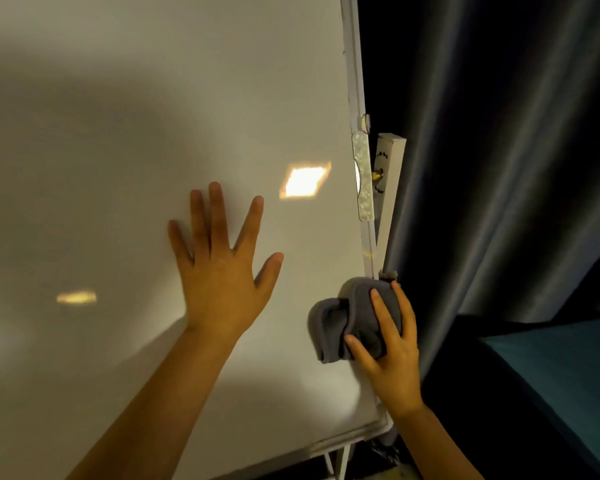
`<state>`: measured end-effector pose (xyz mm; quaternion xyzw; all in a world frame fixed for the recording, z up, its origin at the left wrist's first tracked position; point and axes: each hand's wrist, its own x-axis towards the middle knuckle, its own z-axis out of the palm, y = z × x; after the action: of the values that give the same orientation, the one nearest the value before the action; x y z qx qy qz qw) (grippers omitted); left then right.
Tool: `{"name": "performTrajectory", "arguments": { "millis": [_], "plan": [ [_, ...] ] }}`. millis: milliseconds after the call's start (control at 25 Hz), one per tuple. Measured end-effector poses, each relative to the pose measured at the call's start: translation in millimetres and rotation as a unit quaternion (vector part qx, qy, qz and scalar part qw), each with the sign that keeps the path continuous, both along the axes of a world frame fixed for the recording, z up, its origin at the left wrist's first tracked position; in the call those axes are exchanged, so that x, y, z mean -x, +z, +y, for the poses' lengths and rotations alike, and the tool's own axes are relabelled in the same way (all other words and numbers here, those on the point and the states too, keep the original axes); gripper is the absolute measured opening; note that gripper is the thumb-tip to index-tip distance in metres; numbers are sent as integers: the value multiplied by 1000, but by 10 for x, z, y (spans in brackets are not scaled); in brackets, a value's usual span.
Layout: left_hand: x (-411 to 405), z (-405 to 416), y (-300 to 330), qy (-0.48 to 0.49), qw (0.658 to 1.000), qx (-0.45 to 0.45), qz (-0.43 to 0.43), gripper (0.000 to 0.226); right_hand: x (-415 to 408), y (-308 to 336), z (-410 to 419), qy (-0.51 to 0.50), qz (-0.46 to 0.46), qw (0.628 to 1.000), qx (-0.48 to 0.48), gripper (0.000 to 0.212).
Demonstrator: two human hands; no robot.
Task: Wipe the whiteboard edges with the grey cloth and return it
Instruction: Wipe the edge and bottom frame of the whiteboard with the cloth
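1. The whiteboard is the bearing surface here, a pale sheet in a light frame.
2. The left hand lies flat on it, fingers spread, near its middle.
3. At the whiteboard's right edge, low down, the grey cloth is pressed by the right hand.

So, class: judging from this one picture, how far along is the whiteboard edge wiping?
In hand: the right hand presses the folded grey cloth over the white whiteboard's right frame edge, while the left hand lies flat on the board. Nothing shows which edges are done. Left: returning the cloth.
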<state>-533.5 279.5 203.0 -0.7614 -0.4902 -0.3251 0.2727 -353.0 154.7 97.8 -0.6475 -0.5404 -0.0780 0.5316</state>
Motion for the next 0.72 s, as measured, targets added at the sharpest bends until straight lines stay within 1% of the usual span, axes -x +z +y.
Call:
{"name": "performTrajectory", "arguments": {
  "millis": [160,320,560,720],
  "plan": [
    [8,-80,-202,0,1000,7,15,81,-46,203,145,19,17,999,-32,72],
    [23,-153,-327,1,1000,10,14,79,-105,340,216,37,76,995,-56,81],
    [40,-184,-343,-4,1000,12,9,80,-27,-150,-90,24,117,993,-7,78],
    [131,-218,-405,-31,999,15,24,80,86,-469,-336,15,167,985,28,73]
  ]
}}
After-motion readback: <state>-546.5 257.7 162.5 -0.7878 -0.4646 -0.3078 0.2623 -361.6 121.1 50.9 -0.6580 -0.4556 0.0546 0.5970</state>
